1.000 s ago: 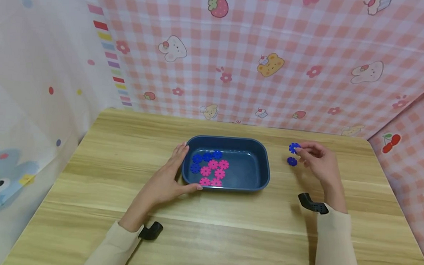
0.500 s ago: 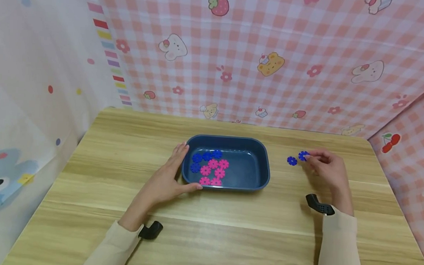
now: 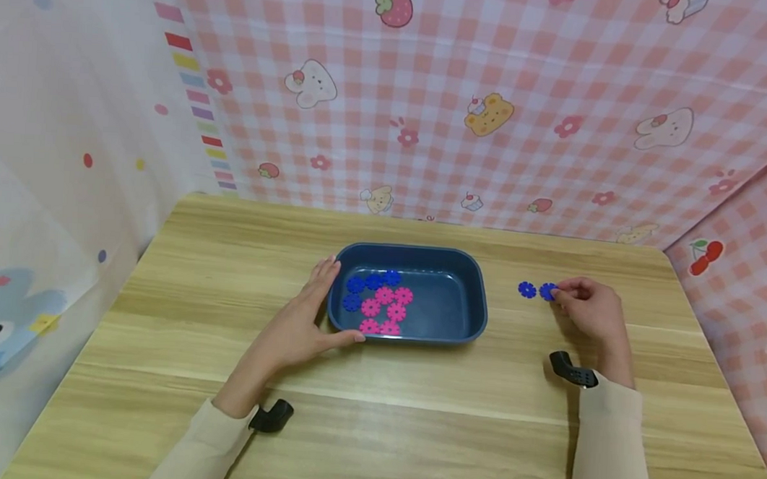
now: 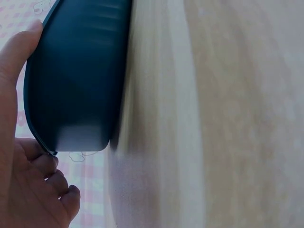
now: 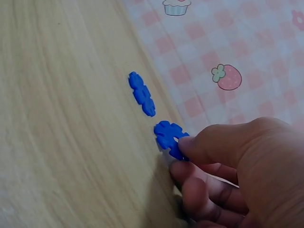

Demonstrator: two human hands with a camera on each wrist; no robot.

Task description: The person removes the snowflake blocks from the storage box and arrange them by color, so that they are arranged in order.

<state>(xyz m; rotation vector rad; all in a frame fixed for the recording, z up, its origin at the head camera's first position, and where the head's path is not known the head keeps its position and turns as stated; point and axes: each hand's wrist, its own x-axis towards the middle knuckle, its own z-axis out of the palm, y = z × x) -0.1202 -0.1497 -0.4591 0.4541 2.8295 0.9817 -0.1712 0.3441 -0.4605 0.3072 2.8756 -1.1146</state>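
Observation:
My left hand (image 3: 297, 322) lies against the left end of a dark blue plastic tray (image 3: 439, 341), fingers along the left side and thumb at the front edge. In the left wrist view, the thumb (image 4: 21, 50) touches the tray's rim. Inside the tray lie several blue notched discs (image 3: 356, 285) and several pink ones (image 3: 384, 295), grouped toward its left half. To the right of the tray, my right hand (image 3: 593, 312) pinches a blue snowflake disc (image 5: 167, 135) between thumb and fingers, low over the table. Just left of it lies another blue snowflake disc (image 5: 142, 94).
The wood-grain table (image 3: 412, 429) ends at a pink checked cloth (image 3: 439, 163) at the back. A white printed cloth (image 3: 71, 107) hangs on the left, another checked cloth (image 3: 745, 287) on the right. Each wrist bears a black camera mount (image 3: 272, 416).
The right hand has carried its blue disc rightward and then nearer the front, from behind the other blue disc to its right side. The left hand and tray stay put.

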